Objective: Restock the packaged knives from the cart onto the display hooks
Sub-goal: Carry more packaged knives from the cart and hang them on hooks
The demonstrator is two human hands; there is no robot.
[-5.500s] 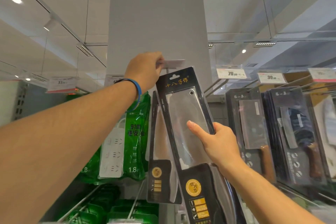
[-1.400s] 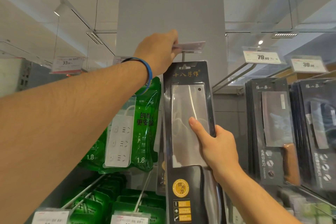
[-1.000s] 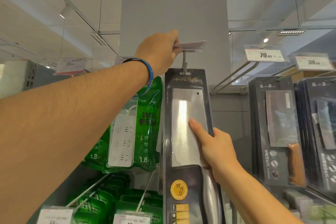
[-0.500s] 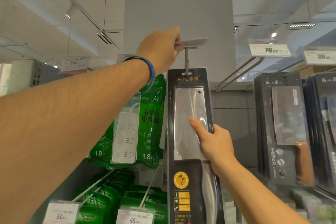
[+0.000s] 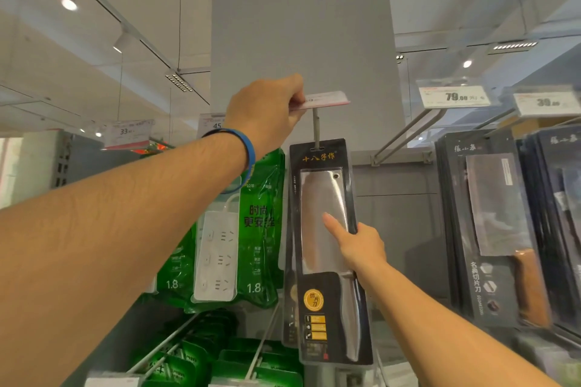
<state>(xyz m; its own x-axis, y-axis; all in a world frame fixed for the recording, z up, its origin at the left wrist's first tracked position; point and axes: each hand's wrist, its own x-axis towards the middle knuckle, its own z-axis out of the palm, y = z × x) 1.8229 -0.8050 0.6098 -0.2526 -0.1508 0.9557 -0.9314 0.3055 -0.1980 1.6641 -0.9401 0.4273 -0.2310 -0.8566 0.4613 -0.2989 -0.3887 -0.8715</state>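
Fingers [image 5: 334, 225] of right hand [image 5: 361, 247] clamp packaged knife [image 5: 317, 192]; left hand [image 5: 267, 110] pinches price tag [image 5: 327, 100].
Green socket packs [image 5: 254, 229] just left; other knife packs [image 5: 490, 229] well right.

A: Anything worn on the arms?
B: Just a blue wristband [image 5: 250, 155], darker along its edge, round the wrist of the left hand [image 5: 267, 113].
A: And otherwise?
B: The left forearm [image 5: 125, 229] is bare, with fine hairs; the right forearm [image 5: 440, 317] and right hand [image 5: 361, 248] are bare too
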